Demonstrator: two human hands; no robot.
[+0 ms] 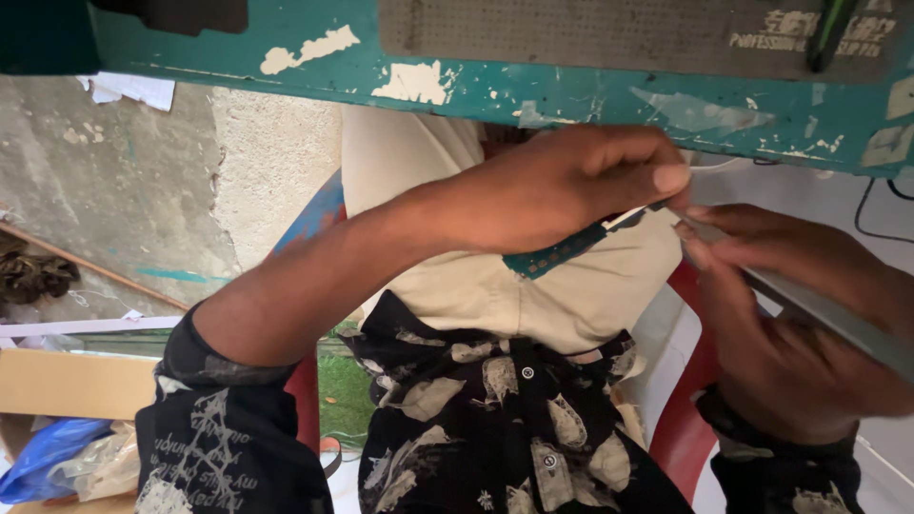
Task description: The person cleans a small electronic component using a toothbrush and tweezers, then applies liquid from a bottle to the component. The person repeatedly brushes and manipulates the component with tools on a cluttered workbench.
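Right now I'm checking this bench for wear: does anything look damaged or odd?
Yes. The green table edge is chipped, with paint flaked off in pale patches. Below it, the left hand pinches a small green circuit board while the right hand holds a flat grey tool.

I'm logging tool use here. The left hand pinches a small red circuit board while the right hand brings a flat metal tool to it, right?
Not quite: in the head view the circuit board is green, not red. The left hand does pinch it, and the right hand does bring the flat metal tool to it.

Chipped teal workbench [571,95] carries a grey perforated mat [571,33]
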